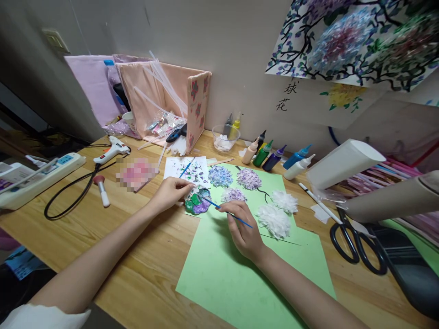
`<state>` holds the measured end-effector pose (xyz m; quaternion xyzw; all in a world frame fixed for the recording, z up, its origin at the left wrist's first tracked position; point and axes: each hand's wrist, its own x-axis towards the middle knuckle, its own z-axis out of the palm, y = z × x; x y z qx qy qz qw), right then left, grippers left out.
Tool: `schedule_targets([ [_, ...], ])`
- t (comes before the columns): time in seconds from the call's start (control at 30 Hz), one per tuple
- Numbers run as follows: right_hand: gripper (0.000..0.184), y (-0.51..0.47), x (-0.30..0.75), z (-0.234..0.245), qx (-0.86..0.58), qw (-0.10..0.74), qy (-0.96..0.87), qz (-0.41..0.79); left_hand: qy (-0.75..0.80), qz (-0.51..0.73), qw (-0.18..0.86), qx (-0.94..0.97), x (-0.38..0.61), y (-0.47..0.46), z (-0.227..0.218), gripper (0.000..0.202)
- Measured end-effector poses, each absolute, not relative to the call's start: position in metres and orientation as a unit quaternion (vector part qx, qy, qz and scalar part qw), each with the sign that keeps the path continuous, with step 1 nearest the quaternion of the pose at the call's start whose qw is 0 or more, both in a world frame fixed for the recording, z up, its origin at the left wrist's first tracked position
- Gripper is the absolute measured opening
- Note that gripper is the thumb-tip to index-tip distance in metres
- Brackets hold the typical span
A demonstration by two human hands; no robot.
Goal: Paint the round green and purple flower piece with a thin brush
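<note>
My right hand (242,226) is closed around a thin blue paintbrush (244,222), whose tip rests in the paint on a small palette (198,202). Blobs of green, purple and grey-blue cover that palette. At its upper left edge, the fingers of my left hand (171,194) are pinched together on the rim. Under my right hand lies a light green sheet (219,278). On it sit fluffy paper flowers: a blue one (220,176), purple ones (249,178) and white ones (274,221), with dark painted stems between them.
A paint-spotted white paper (171,168) with a second brush lies behind the palette. Paint bottles (270,157) and a clear bowl (225,138) stand by the wall. Scissors (358,242) and a paper roll (346,162) are at right, a glue gun (113,150) and power strip (44,178) at left.
</note>
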<state>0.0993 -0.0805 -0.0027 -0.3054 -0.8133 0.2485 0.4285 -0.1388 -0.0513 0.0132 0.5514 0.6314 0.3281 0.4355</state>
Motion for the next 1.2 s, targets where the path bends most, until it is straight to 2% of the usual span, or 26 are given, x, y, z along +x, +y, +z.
schedule_targets([
  [1.2,0.022,-0.0813,0.0995,0.0002,-0.335,0.411,-0.831,0.168,0.629,0.327,0.441,0.551,-0.1381,-0.0530,0.0129,0.038],
])
